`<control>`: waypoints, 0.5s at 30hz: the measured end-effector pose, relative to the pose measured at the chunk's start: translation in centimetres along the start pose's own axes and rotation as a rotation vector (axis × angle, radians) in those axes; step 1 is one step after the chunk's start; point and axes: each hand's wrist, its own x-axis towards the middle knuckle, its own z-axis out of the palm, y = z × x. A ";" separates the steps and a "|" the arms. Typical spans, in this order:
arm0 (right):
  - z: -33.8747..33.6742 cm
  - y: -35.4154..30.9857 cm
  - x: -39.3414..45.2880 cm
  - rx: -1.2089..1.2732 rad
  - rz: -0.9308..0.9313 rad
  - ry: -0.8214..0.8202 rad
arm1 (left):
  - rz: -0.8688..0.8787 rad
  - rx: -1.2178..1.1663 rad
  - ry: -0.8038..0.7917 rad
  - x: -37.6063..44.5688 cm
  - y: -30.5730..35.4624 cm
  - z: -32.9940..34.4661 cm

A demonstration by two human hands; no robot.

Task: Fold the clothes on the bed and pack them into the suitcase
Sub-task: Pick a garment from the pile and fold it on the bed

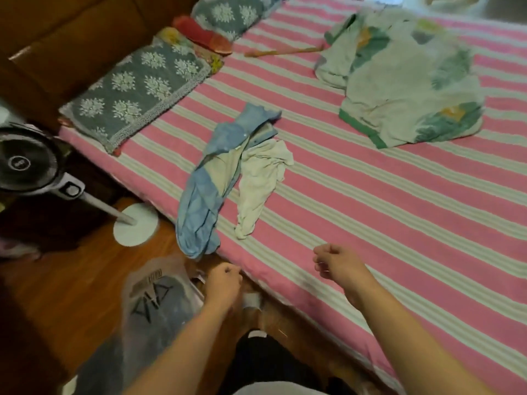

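A crumpled blue garment (205,181) lies near the bed's left edge, its lower end hanging over the side. A white garment (261,183) lies bunched against its right side. Further back on the right sits a heap of pale cloth with green and yellow print (399,89). My left hand (224,283) hovers just off the bed's edge, below the blue garment, fingers curled and holding nothing. My right hand (335,263) is over the pink striped sheet (399,218), also curled and empty. No suitcase is in view.
Grey patterned pillows (134,92) line the headboard side, with a red cushion (202,34) behind. A thin stick (282,51) lies on the sheet. A standing fan (31,163) and a clear plastic bag (154,303) are on the wooden floor at the left.
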 end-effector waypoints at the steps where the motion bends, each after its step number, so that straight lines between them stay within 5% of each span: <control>1: 1.0 -0.6 1.7 0.014 0.024 0.035 | 0.009 0.100 -0.024 4.0 0.3 0.4; 9: 8.6 -2.1 11.0 0.066 0.203 0.211 | 0.002 0.512 -0.266 28.2 4.4 6.0; 15: 8.0 -1.8 8.2 0.160 0.321 0.323 | 0.126 0.835 -0.360 29.9 6.7 5.6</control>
